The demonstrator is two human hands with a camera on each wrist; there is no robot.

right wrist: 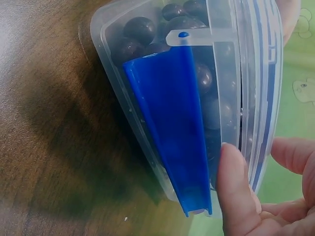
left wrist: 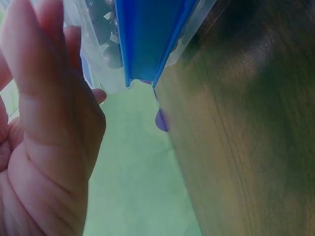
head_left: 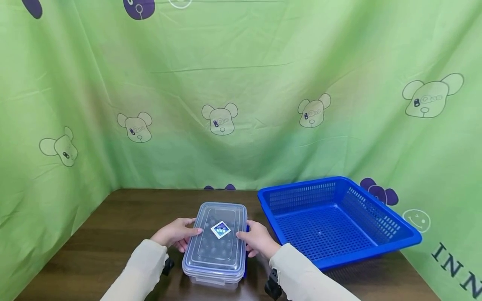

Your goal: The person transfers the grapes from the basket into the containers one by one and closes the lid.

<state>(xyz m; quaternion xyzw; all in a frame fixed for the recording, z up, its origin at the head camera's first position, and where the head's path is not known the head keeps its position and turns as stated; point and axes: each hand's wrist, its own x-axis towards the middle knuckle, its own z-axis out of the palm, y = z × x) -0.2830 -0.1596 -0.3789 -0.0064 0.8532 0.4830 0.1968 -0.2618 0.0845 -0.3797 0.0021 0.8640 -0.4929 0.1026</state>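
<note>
A clear lidded plastic food container (head_left: 205, 261) is at the front middle of the table, with a diamond-shaped label (head_left: 220, 229) on its lid. Dark round fruit or balls (right wrist: 140, 30) show through its wall; their exact kind is unclear. My left hand (head_left: 176, 232) grips the left edge, thumb on the lid and fingers down the side. On the opposite edge, my right hand (head_left: 260, 239) pinches the lid's rim between thumb and fingers. A blue side latch (right wrist: 170, 118) hangs unclipped on the right side, and another blue latch (left wrist: 155, 34) hangs down in the left wrist view.
To the right stands a large blue perforated basket (head_left: 391, 250), its near left rim close behind my right hand. Brown wooden table (head_left: 94, 246) lies under everything. A green printed curtain (head_left: 256, 146) hangs behind and on both sides.
</note>
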